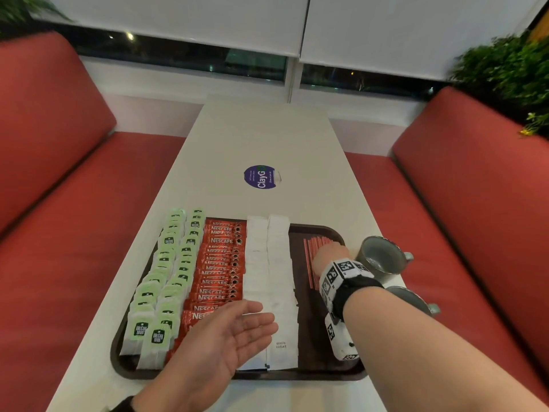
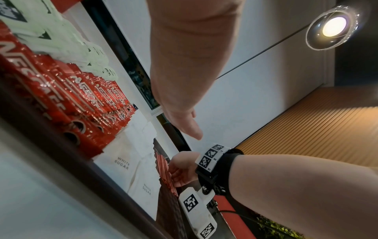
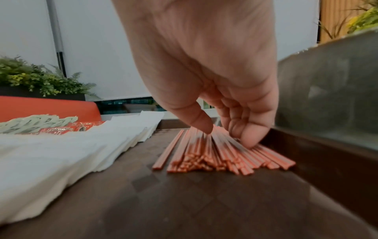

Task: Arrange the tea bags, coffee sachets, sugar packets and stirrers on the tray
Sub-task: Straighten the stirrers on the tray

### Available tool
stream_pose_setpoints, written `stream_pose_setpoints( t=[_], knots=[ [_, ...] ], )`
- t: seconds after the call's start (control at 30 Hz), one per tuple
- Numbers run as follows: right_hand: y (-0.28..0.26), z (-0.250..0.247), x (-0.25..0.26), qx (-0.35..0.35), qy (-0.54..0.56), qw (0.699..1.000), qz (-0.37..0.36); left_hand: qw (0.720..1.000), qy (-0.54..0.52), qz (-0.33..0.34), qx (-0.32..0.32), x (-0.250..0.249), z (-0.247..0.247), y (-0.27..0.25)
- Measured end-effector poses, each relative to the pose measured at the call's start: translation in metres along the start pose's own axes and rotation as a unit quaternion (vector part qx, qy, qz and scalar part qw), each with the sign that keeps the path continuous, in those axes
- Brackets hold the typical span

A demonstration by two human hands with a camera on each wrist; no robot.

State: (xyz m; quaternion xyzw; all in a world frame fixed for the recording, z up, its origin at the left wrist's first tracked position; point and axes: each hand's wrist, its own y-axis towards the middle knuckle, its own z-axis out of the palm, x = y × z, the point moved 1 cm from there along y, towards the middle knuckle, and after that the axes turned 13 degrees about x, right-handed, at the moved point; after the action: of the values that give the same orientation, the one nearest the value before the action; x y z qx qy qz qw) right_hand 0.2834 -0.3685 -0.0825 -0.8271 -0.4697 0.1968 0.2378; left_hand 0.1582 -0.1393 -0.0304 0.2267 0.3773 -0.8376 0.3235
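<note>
The tray (image 1: 323, 374) lies on the white tabletop (image 1: 267, 138) and is the landmark here. On it, from its left edge to its right, lie two rows of tea bags (image 1: 162, 281), then the red coffee sachets (image 1: 218, 263), then two rows of white sugar packets (image 1: 269, 263), each overlapping like tiles, probably so every label stays visible. Near the tray's right edge lies a fan of thin red stirrers (image 3: 206, 155). The right hand (image 3: 206, 77) is bent down on them, with thumb and curled fingertips (image 3: 248, 135) touching the bundle, I think to gather and align it; whether it really pinches them I cannot tell. The left hand (image 1: 228, 337) hovers palm up with fingers spread above the near end of the sachets and sugar, holding nothing.

Just beside the tray's right edge stand two grey cups (image 1: 381, 257), close to the right wrist, so they could be knocked. Beyond the tray's far edge there is a round blue sticker (image 1: 261, 176).
</note>
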Motion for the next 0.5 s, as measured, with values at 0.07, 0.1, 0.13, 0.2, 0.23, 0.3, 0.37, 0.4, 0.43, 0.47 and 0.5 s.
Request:
stream_pose_setpoints(
  t=[0.07,0.1,0.13,0.2,0.23,0.3,0.37,0.4,0.43,0.47,0.5],
  knots=[
    [-0.001,-0.001,-0.001,-0.011,-0.010,1.000,0.002,1.000,0.002,0.000,-0.003,0.001,-0.001,-0.002],
    [-0.005,-0.003,-0.002,-0.017,-0.015,1.000,0.000,1.000,0.002,0.000,-0.004,0.002,-0.002,-0.003],
    [-0.012,-0.006,-0.003,-0.021,-0.013,1.000,-0.005,1.000,0.001,0.001,-0.006,0.002,-0.002,-0.004],
    [-0.025,-0.010,-0.005,-0.038,-0.006,0.999,-0.020,1.000,0.001,0.006,-0.009,0.002,-0.002,-0.006],
    [-0.033,-0.011,-0.004,-0.051,-0.006,0.998,-0.034,1.000,0.002,0.007,-0.010,0.002,-0.002,-0.006],
    [-0.058,-0.008,-0.003,-0.081,0.022,0.993,-0.079,1.000,0.004,0.009,-0.010,0.001,-0.001,-0.008],
    [-0.092,0.005,-0.008,-0.103,0.081,0.980,-0.149,1.000,0.007,0.010,-0.010,0.002,0.001,-0.009],
    [-0.112,0.015,-0.016,-0.112,0.113,0.968,-0.196,1.000,0.011,0.010,-0.010,0.003,0.002,-0.009],
    [-0.133,0.027,-0.026,-0.114,0.136,0.952,-0.249,1.000,0.018,0.008,-0.010,0.005,0.003,-0.009],
    [-0.154,0.040,-0.038,-0.105,0.157,0.935,-0.300,1.000,0.026,0.005,-0.010,0.008,0.005,-0.009],
    [-0.172,0.053,-0.051,-0.081,0.180,0.921,-0.336,0.999,0.035,0.002,-0.009,0.011,0.006,-0.009]
  ],
)
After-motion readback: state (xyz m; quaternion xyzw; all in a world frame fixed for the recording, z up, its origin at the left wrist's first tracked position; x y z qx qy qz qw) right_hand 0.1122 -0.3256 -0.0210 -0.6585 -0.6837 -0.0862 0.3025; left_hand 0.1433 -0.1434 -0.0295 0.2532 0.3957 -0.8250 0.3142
